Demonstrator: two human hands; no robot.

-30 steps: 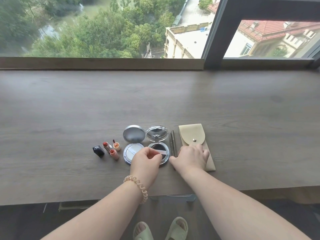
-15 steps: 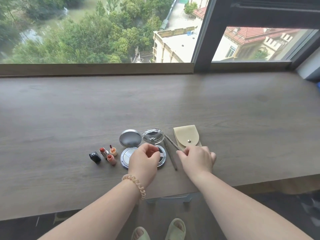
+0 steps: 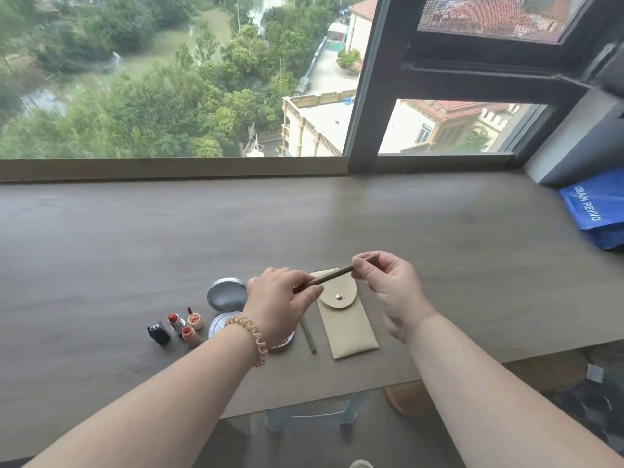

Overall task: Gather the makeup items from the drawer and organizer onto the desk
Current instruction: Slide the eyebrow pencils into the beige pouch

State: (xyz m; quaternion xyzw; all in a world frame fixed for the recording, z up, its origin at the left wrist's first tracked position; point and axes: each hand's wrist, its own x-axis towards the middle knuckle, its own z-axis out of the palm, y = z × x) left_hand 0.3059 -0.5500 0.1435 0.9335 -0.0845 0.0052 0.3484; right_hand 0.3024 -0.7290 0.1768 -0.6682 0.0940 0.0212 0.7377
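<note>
Both hands now meet above the middle of the frame: the right hand (image 3: 388,292) pinches the upper end of a slim brown pencil (image 3: 332,275) between thumb and fingers, and the left hand (image 3: 282,300) pinches its lower end, so the pencil hangs tilted in the air over the desk (image 3: 101,251). Half a second ago the right hand was down at the desk edge of the beige pouch (image 3: 346,324) with this pencil only starting to lift, and the left hand was down over the open compact (image 3: 225,293); a second ago both pencils lay flat between compact and pouch. Only one grey pencil (image 3: 309,336) lies there now, just left of the pouch.

The two-ended grip suggests a cap is about to be pulled, though motion blur hides any seam.

Further left in the lower middle of the frame stand the lipsticks (image 3: 177,322), a small peach pot (image 3: 195,319) and a black cap (image 3: 158,332). A blue bag (image 3: 594,211) sits at the right edge.

Judging by this, gathering looks largely done, with the items laid out on the desk; no drawer or organizer is in view.
</note>
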